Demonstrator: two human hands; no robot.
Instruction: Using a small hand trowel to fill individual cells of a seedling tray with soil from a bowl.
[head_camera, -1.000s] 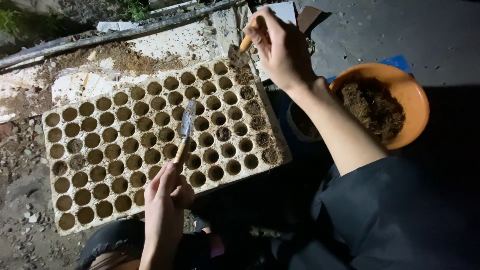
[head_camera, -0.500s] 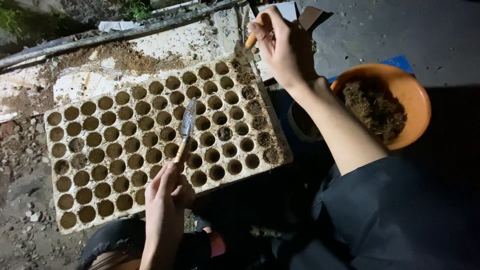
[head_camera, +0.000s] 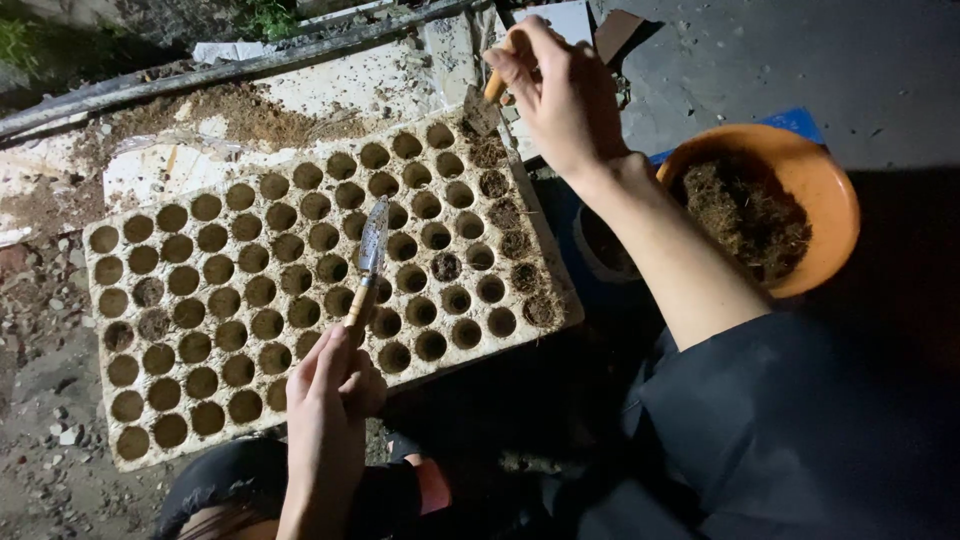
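A pale foam seedling tray (head_camera: 150, 190) with rows of round cells lies in front of me; the cells along its right edge hold dark fibrous soil. My left hand (head_camera: 335, 385) grips the wooden handle of a narrow metal trowel (head_camera: 372, 240), whose blade rests flat over the tray's middle cells. My right hand (head_camera: 555, 90) holds a second small tool with an orange-brown handle (head_camera: 493, 85), its tip down at the tray's far right corner, over the filled cells.
An orange bowl (head_camera: 835, 215) of dark fibrous soil sits at the right, beside my right forearm. A small dark pot (head_camera: 595, 245) stands between bowl and tray. Loose brown soil lies on white boards (head_camera: 330, 95) behind the tray. Gravel ground is at the left.
My right hand has tilted its tool so the tip dips toward the tray's far right corner. The left hand and its trowel have barely moved.
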